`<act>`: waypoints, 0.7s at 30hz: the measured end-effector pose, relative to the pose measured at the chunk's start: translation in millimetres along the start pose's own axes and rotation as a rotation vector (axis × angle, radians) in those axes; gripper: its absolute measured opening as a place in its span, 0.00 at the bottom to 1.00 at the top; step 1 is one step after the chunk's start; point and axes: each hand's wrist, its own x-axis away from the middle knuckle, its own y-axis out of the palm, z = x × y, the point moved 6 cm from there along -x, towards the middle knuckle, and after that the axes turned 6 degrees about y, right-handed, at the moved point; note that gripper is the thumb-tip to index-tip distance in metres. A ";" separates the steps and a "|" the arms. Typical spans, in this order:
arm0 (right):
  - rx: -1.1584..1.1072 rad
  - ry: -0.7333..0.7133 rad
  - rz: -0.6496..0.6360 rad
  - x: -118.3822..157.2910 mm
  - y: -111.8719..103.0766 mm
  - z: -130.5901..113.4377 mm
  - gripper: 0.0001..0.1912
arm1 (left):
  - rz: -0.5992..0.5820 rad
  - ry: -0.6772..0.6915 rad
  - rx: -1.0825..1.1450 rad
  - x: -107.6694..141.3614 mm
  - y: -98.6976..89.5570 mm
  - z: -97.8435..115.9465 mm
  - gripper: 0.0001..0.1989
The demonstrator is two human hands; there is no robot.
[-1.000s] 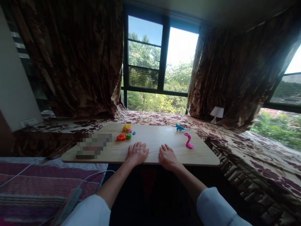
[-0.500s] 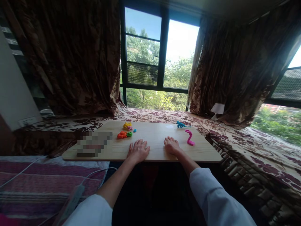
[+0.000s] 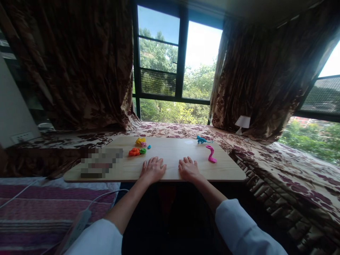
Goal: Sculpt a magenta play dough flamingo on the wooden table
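Note:
My left hand [image 3: 153, 170] lies palm down on the light wooden table [image 3: 171, 148], fingers apart and holding nothing. My right hand [image 3: 188, 168] rests the same way to its right, also with spread fingers. Beyond my left hand are small soft-looking lumps: an orange one [image 3: 134, 152] touching a green one [image 3: 142, 151], a yellow one [image 3: 140, 141] beside a pink one [image 3: 143, 144], and a small blue one [image 3: 149, 146]. A curved magenta strip [image 3: 211, 154] lies right of my right hand. Behind it stands a blue animal figure [image 3: 202, 139].
A blurred-out flat object [image 3: 101, 163] lies at the table's left. Behind the table is a flower-patterned ledge [image 3: 170, 128] with a small white lamp [image 3: 242, 122]. A power strip [image 3: 79, 226] with a cable sits on the striped bedding [image 3: 34, 205] at lower left.
My right hand has turned a little and its fingers have spread wider on the table. The whole view has shifted slightly, so things appear farther left.

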 end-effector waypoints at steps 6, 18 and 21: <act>-0.137 0.078 0.012 -43.4 -10.6 -1.4 0.21 | 0.047 0.038 -0.001 0.3 0.1 -1.8 0.22; -0.372 -0.147 -0.075 -0.6 -49.3 43.1 0.19 | 0.106 -0.045 0.311 -10.1 -6.6 -10.8 0.18; -0.389 -0.151 0.051 5.2 -43.7 33.1 0.19 | 0.149 0.049 0.526 -17.0 -2.8 5.7 0.19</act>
